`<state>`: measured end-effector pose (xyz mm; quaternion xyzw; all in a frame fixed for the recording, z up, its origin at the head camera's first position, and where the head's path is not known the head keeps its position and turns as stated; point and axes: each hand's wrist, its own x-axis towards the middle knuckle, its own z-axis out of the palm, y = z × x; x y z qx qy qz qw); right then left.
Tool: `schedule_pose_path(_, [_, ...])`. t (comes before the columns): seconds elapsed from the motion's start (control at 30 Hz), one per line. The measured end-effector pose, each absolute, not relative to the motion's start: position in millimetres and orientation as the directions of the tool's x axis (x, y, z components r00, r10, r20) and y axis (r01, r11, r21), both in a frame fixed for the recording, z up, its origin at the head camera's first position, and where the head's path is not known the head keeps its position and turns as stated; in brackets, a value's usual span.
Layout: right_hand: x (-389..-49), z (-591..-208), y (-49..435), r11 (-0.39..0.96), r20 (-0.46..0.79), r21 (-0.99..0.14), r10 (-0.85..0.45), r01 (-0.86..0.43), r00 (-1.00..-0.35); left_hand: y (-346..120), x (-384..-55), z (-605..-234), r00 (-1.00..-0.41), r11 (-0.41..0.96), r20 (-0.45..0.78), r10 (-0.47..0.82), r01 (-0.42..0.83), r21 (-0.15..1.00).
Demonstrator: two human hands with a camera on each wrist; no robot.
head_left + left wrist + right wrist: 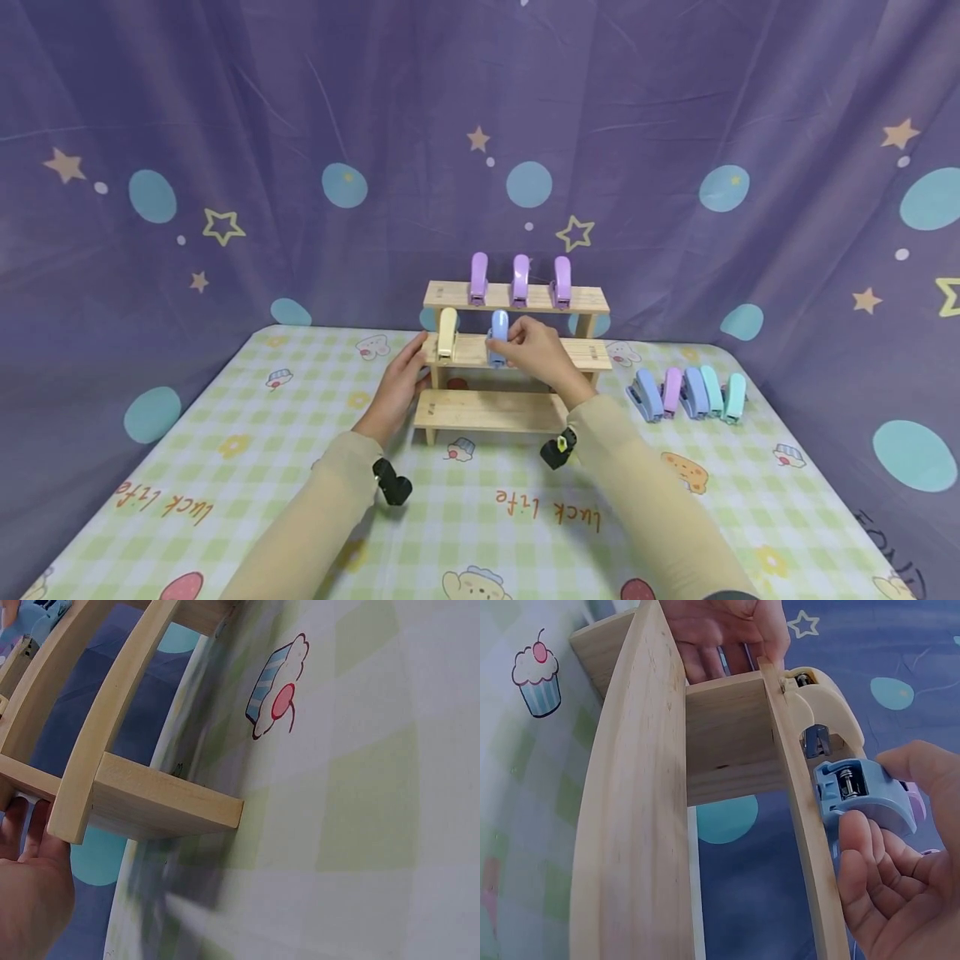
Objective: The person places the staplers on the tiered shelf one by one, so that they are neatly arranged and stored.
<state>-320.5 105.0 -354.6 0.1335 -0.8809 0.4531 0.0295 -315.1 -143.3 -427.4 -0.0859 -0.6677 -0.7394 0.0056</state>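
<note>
We see the right hand (542, 354) pinching a small, glossy blue plastic stapler (499, 330) between thumb and fingers. The stapler is upright at the middle tier of a three-tier pale wooden rack (495, 411), its foot close to the front edge; whether the board bears its weight we cannot tell. A cream-yellow plastic stapler (447, 333) stands apart at its 9 o'clock, and three glossy purple staplers (520, 279) line the top tier towards 12 o'clock. The left hand (400, 379) is at the rack's 9 o'clock end, fingers against the wood; the tips are hidden, so we cannot tell if they grip or only press. On the cloth-covered worktop (247, 483), towards the rack's 3 o'clock, sits a row of five staplers, blue, purple and mint green (694, 393).

We judge the front edge the main hazard: released while overhanging or leaning, the blue stapler could tip towards 6 o'clock. A swing towards 9 o'clock could knock its cream-yellow neighbour, and an uneven push on the rack could topple the purple ones.
</note>
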Motion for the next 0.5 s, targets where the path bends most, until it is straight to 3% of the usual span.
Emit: schedule_pose_path(0.5, [-324.4, -354.7, 98.4, 0.55, 0.155, -0.8, -0.196, -0.24, -0.968, -142.0, -312.1, -422.9, -0.986, -0.118, 0.127, 0.104, 0.115, 0.986])
